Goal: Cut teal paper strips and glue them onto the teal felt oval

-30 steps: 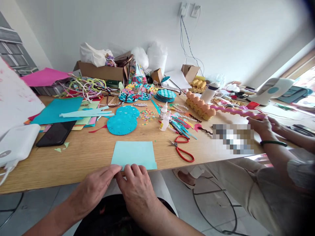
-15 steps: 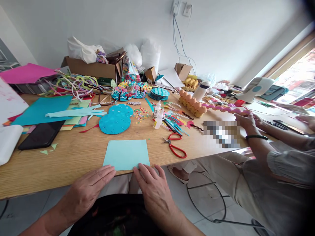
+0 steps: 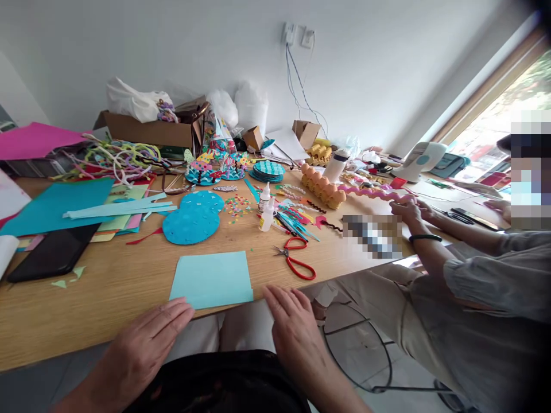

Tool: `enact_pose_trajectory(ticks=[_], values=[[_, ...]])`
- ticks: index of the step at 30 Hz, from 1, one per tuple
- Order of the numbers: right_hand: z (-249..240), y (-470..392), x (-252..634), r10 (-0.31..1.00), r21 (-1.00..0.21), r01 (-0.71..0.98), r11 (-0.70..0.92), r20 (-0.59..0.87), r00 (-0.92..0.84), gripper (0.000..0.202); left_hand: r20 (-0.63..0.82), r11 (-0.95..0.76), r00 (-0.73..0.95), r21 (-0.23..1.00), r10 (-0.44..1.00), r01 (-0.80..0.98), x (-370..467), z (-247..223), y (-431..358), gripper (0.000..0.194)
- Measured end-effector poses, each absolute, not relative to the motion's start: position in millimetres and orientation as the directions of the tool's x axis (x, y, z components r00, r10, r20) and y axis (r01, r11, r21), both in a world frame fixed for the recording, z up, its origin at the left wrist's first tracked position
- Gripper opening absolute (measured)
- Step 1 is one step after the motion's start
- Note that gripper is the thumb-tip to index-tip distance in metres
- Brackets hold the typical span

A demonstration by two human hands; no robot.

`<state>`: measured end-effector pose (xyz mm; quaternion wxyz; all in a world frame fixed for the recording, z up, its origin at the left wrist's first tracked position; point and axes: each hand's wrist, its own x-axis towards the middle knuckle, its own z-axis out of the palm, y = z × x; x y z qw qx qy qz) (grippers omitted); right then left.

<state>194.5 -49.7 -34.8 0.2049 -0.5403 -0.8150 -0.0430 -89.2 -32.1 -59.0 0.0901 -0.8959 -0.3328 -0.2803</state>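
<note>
Lying on worktop (image 3: 116,281): pale turquoise paper sheet (image 3: 212,280), probably light, easily creased, best taken by edges; left hand (image 3: 148,341) and right hand (image 3: 298,330) unclenched, gripping nothing.

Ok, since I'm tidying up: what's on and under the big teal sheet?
Pale strips lie across the teal sheet; colored papers peek out beneath. What's fully covered is hidden.

A pale aqua sheet of paper (image 3: 210,280), roughly rectangular, lies flat on the wooden table (image 3: 116,289), its near side along the front edge, a small step jutting at the near right corner
</note>
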Motion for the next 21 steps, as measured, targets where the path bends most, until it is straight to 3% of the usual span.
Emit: enact_pose_trajectory(ticks=[8,13,17,21], values=[[-39.7,-45.8,145.4,0.738,-0.314,0.706,0.634,0.519,-0.432,0.042,0.509,-0.727,0.690,-0.167,0.515,0.666,-55.8,-61.9,-16.3,0.041],[-41.7,-43.6,134.0,0.720,-0.372,0.628,0.683,0.488,-0.494,0.034,0.517,-0.655,0.615,-0.131,0.595,0.745,-64.2,-73.8,-17.1,0.041],[-37.0,-40.9,140.4,0.746,-0.383,0.649,0.658,0.450,-0.491,0.034,0.559,-0.610,0.588,-0.175,0.584,0.773,-63.7,-68.1,-21.6,0.041],[-36.0,-37.4,148.7,0.755,-0.312,0.724,0.616,0.496,-0.429,0.036,0.585,-0.581,0.589,-0.232,0.558,0.780,-60.8,-56.4,-24.2,0.041]])
